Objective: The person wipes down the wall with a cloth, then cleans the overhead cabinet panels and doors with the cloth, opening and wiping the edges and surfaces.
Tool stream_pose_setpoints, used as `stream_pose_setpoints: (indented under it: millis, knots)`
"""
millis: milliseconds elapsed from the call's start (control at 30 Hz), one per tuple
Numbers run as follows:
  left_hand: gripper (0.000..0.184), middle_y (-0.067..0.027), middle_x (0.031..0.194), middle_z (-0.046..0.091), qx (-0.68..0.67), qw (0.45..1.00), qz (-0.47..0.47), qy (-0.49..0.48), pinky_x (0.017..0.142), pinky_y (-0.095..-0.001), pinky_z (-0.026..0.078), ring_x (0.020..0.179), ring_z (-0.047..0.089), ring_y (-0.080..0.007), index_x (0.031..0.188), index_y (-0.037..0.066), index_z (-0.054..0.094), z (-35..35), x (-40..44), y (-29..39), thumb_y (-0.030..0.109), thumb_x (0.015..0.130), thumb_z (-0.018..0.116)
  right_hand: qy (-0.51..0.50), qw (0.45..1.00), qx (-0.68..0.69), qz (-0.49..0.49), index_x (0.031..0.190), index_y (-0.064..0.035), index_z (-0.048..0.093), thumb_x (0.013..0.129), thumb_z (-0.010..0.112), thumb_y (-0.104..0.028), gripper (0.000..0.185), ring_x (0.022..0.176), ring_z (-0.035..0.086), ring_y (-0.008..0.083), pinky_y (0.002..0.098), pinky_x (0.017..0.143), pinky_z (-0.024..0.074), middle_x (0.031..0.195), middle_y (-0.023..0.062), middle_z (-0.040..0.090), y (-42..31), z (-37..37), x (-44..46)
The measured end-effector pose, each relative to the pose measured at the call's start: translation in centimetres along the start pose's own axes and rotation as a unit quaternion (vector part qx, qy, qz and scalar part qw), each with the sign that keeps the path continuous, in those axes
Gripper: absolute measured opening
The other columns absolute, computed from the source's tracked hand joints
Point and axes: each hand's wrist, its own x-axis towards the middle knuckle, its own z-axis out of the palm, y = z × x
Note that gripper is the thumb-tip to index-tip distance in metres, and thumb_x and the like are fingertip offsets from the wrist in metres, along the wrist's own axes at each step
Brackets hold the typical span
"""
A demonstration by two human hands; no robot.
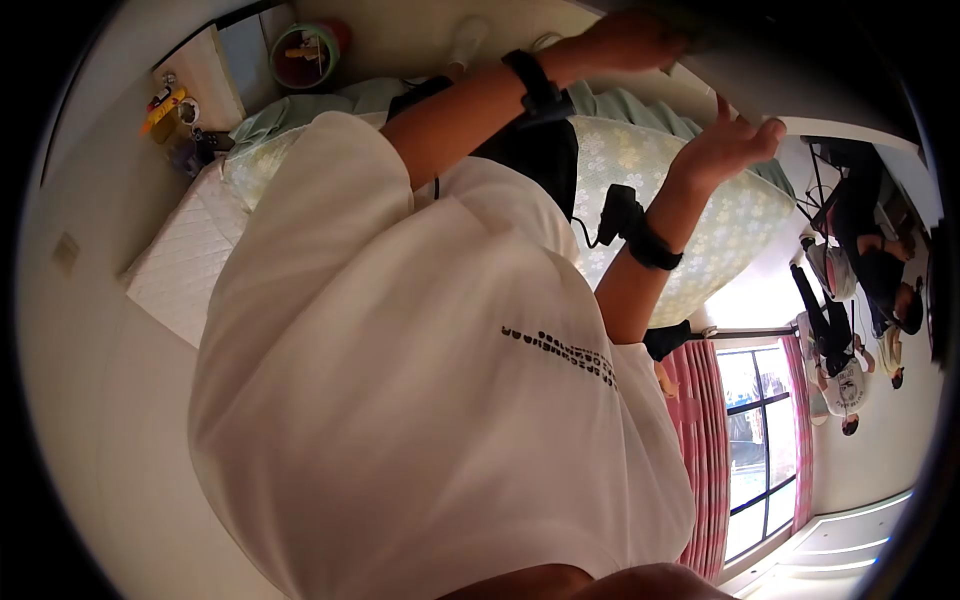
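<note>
My left hand (pixel 628 42), dim and blurred, is at the near end of a large grey panel with a pale edge (pixel 800 100). Its fingertips merge into shadow, so their grip is unclear. Lower and to the right, my right hand (pixel 728 152) is raised at the panel's pale edge, thumb and a finger spread apart; its other fingers are partly hidden. Both wrists wear black straps with small devices. My white shirt (pixel 420 380) fills the middle of the view.
A floral-covered bed (pixel 700 250) lies beyond my arms. Upper left are a bin (pixel 305 55) and small items on a ledge. At right are pink curtains (pixel 700 440), a window (pixel 762 430) and several people, including one in dark clothes (pixel 865 225).
</note>
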Motion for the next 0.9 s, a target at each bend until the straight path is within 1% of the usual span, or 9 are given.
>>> stream_pose_setpoints:
  millis: [33,200,333,400,533,600,700,767,900]
  knots:
    - [0.039,-0.0241,0.097,0.068,0.001,1.000,0.000,0.001,0.089,-0.0507,0.052,0.099,0.066,-0.0387,0.124,-0.009,0.055,0.1,-0.4,1.0,0.022,0.105,0.042,0.013,1.000,0.010,0.008,0.132,-0.0058,0.048,0.100,0.030,-0.045,0.054,0.122,0.053,0.0268,0.0508,0.101,0.0439,0.130,0.0131,0.057,0.2,-0.1,0.0]
    - [0.039,-0.0201,0.086,0.069,-0.101,0.947,0.066,0.298,0.070,-0.0469,0.056,0.095,0.067,-0.0326,0.111,0.006,0.068,1.6,-1.1,4.8,0.039,0.100,0.051,0.032,0.999,-0.002,0.022,0.131,-0.0051,0.050,0.100,0.030,-0.045,0.054,0.121,0.054,0.0262,0.0481,0.101,0.0426,0.129,0.0130,0.058,0.5,-0.8,0.2]
    - [0.035,-0.0194,0.090,0.070,-0.098,0.959,-0.027,0.264,0.071,-0.0472,0.057,0.096,0.067,-0.0353,0.112,0.008,0.069,5.2,-0.9,-1.9,0.035,0.099,0.050,0.006,1.000,0.026,0.011,0.133,-0.0059,0.049,0.101,0.029,-0.047,0.056,0.121,0.053,0.0257,0.0475,0.100,0.0425,0.131,0.0121,0.057,1.2,-1.2,0.0]
    - [0.030,-0.0210,0.082,0.069,0.165,0.974,0.023,0.153,0.070,-0.0500,0.054,0.082,0.067,-0.0397,0.110,0.001,0.065,6.2,-0.1,-5.5,0.024,0.092,0.058,0.003,1.000,0.017,0.011,0.134,-0.0061,0.048,0.101,0.029,-0.048,0.056,0.121,0.053,0.0258,0.0480,0.100,0.0422,0.131,0.0122,0.057,1.4,-1.7,-0.3]
    - [0.035,-0.0221,0.084,0.069,0.227,0.966,0.049,0.111,0.070,-0.0502,0.053,0.082,0.068,-0.0384,0.107,-0.002,0.065,4.4,0.2,-3.5,0.030,0.099,0.053,0.021,0.998,0.048,0.034,0.138,-0.0066,0.046,0.101,0.029,-0.050,0.059,0.125,0.051,0.0264,0.0487,0.103,0.0402,0.136,0.0121,0.054,1.5,-1.8,-0.3]
    - [0.028,-0.0174,0.083,0.070,-0.016,0.976,0.041,0.214,0.070,-0.0482,0.054,0.087,0.068,-0.0382,0.105,0.008,0.069,3.1,-0.5,-0.2,0.029,0.096,0.053,0.028,0.998,0.040,0.047,0.141,-0.0061,0.044,0.101,0.030,-0.051,0.062,0.128,0.050,0.0267,0.0483,0.105,0.0385,0.138,0.0123,0.053,1.1,-1.6,-0.2]
    - [0.036,-0.0192,0.077,0.068,-0.135,0.987,0.006,0.087,0.067,-0.0457,0.051,0.073,0.067,-0.0338,0.095,0.000,0.068,-1.1,-1.6,5.6,0.032,0.099,0.051,0.015,0.998,0.032,0.058,0.146,-0.0048,0.040,0.101,0.030,-0.053,0.067,0.133,0.046,0.0273,0.0473,0.109,0.0358,0.143,0.0128,0.049,0.7,-1.9,-0.7]
    - [0.037,-0.0192,0.071,0.066,-0.207,0.956,0.095,0.183,0.065,-0.0436,0.051,0.067,0.065,-0.0324,0.092,0.001,0.068,-0.2,-1.3,7.2,0.034,0.100,0.052,-0.003,0.998,0.032,0.046,0.148,-0.0041,0.037,0.101,0.030,-0.054,0.069,0.135,0.044,0.0276,0.0467,0.110,0.0346,0.145,0.0131,0.047,1.1,-2.2,-0.1]
    - [0.034,-0.0175,0.071,0.065,-0.234,0.968,0.022,0.090,0.061,-0.0396,0.050,0.067,0.066,-0.0285,0.105,0.002,0.067,0.7,-0.4,6.1,0.030,0.101,0.049,0.025,0.995,0.041,0.083,0.149,-0.0038,0.037,0.100,0.031,-0.056,0.072,0.136,0.042,0.0279,0.0477,0.110,0.0347,0.147,0.0133,0.046,1.1,-3.2,-0.5]
